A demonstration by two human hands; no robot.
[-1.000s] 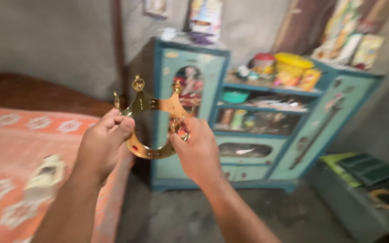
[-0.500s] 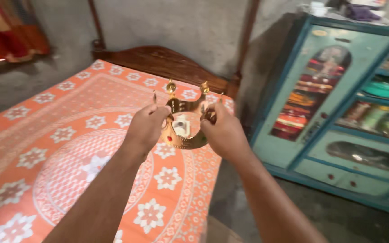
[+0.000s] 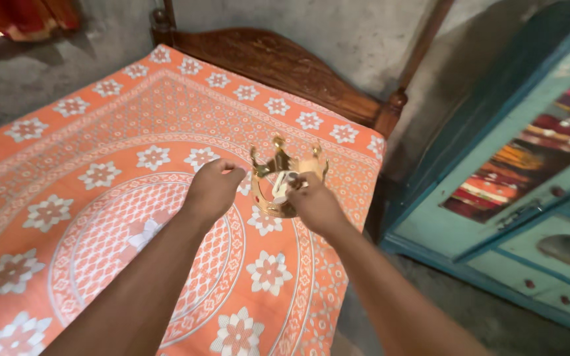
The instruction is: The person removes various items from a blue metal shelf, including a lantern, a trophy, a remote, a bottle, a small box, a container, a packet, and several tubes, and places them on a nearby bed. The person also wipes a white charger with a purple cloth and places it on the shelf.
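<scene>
Fingers of both my left hand (image 3: pixel 214 190) and right hand (image 3: pixel 311 203) pinch the gold crown's (image 3: pixel 285 183) rim — opposite sides, keeping it upright — above the orange bedspread (image 3: pixel 100 165).

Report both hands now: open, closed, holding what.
Left hand: closed, at the gold crown's left rim; contact cannot be told.
Right hand: closed on the gold crown.

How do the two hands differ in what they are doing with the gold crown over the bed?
The right hand grips the gold crown at its rim, fingers curled onto the band; the left hand is a loose fist just beside the crown, and contact cannot be told. The right hand partly covers the crown's front; the left hand covers none of it. Both are bare and reach out above the orange patterned bedspread.
</scene>
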